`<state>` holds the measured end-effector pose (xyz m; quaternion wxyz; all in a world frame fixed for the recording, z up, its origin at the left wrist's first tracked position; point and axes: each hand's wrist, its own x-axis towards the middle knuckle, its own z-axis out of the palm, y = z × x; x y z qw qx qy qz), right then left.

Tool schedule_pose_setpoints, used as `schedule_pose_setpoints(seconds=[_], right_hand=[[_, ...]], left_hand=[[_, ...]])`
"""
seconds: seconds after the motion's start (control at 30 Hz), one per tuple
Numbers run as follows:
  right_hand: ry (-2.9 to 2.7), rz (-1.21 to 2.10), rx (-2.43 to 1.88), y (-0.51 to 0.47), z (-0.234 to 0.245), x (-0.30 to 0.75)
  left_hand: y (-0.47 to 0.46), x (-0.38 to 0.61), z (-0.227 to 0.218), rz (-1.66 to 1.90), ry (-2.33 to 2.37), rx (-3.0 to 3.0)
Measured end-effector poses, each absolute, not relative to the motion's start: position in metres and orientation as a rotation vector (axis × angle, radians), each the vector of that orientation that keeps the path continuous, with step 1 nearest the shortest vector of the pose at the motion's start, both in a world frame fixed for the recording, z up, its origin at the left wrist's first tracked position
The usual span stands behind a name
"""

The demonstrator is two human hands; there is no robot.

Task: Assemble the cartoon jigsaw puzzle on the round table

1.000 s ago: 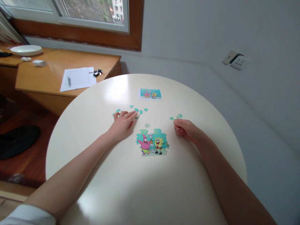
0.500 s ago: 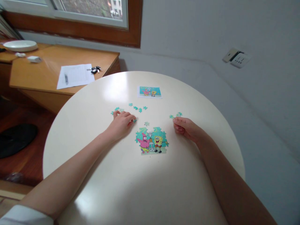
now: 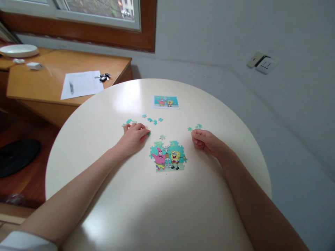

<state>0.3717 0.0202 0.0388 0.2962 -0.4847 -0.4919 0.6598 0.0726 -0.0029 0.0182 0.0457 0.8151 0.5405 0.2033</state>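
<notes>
Head view: a round cream worktop (image 3: pixel 110 195) fills the frame, both bare forearms reaching in from its near edge. The part-built puzzle (image 3: pixel 168 156) lies flat around the middle of the worktop, between the two hands, its upper edge ragged.

The left hand (image 3: pixel 133 137) rests palm down just left of the puzzle's top corner, fingers curled under. Their tips meet a teal piece (image 3: pixel 148 133) – whether it is pinched or only touched cannot be told. A single piece (image 3: pixel 162 137) lies just above the puzzle, and a scatter of loose pieces (image 3: pixel 153 120) sits beyond the left hand towards the far edge.

The right hand (image 3: pixel 206 141) lies to the puzzle's right, closed into a loose fist with nothing showing in it. A small cluster of pieces (image 3: pixel 195 127) sits just past its knuckles.

A reference picture (image 3: pixel 165 101) lies flat near the far edge. Past the worktop's far left edge stands a wooden desk (image 3: pixel 39 83) with a paper sheet (image 3: pixel 81 84), keys (image 3: pixel 104 77) and a white plate (image 3: pixel 18 50).
</notes>
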Motion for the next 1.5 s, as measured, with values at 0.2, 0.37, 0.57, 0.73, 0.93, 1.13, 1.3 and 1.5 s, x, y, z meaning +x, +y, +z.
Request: schedule_pose_setpoints(seconds=[0.2,0.37,0.57,0.73,0.93,1.13,1.3,1.5], right_hand=[[-1.332,1.731,-1.309,0.021,0.039,0.37],[-1.351,1.714,-1.311,0.021,0.039,0.37],[-1.345,1.699,-1.322,0.02,0.038,0.369],[-1.329,1.66,-1.344,0.019,0.04,0.365],[-1.366,1.628,-1.354,0.018,0.042,0.364],[-1.392,1.608,-1.347,0.018,0.04,0.365],[-1.383,1.601,-1.355,0.018,0.039,0.364],[-1.371,1.603,-1.35,0.018,0.041,0.363]], left_hand=[[-0.004,0.072,0.017,0.627,1.627,2.482],[-0.004,0.071,0.016,0.652,1.599,2.496],[-0.005,0.072,0.017,0.646,1.592,2.486],[-0.004,0.071,0.017,0.627,1.585,2.467],[-0.004,0.07,0.019,0.649,1.559,2.459],[-0.007,0.074,0.026,0.666,1.553,2.421],[-0.012,0.084,0.034,0.586,1.325,2.536],[-0.015,0.09,0.033,0.363,1.113,2.631]])
